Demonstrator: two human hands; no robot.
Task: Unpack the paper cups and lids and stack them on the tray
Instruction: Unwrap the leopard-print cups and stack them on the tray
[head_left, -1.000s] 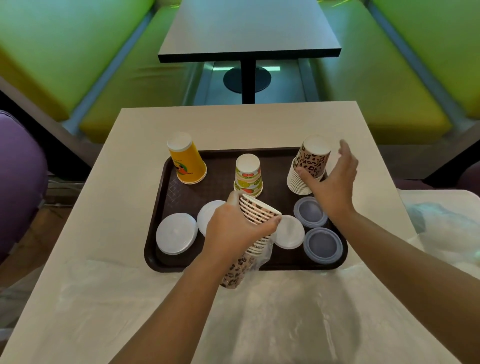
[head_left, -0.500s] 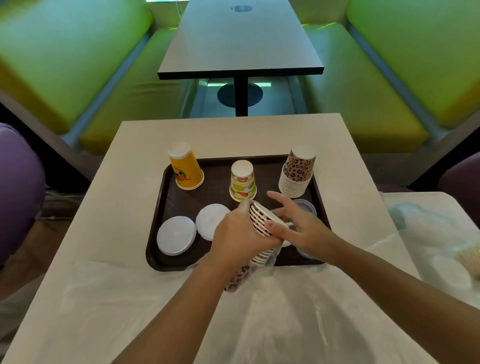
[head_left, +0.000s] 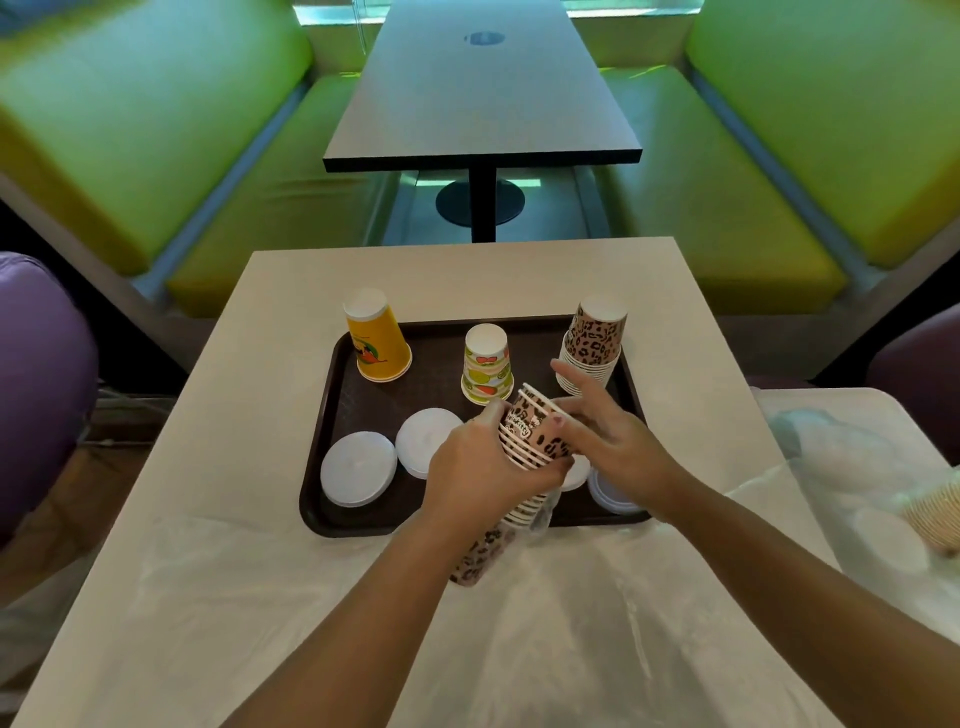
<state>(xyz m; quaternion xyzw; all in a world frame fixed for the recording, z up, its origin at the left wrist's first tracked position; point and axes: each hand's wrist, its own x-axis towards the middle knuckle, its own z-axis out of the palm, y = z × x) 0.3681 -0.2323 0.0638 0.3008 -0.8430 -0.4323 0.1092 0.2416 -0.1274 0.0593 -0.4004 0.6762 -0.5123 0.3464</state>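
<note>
My left hand (head_left: 475, 467) grips a tilted stack of leopard-print cups (head_left: 537, 439) over the near edge of the brown tray (head_left: 332, 395); the stack's lower end sits in a clear plastic sleeve (head_left: 540, 519). My right hand (head_left: 605, 431) pinches the top cup of that stack, with its index finger sticking out. On the tray stand an upturned orange cup (head_left: 376, 338), a fruit-print cup (head_left: 485, 364) and a leopard cup stack (head_left: 592, 345). White lids (head_left: 358, 467) lie at the tray's near left, and clear lids (head_left: 610, 493) at the near right are partly hidden.
Clear plastic wrap (head_left: 597, 613) covers the near part of the beige table. To the right, a second table holds a plastic bag with more cups (head_left: 935, 512). Beyond are a dark table (head_left: 480, 88) and green benches (head_left: 779, 156).
My right hand left the far-right cup stack on the tray and came back to the stack held by my left hand, where it now pinches the top cup, lifted slightly off.
</note>
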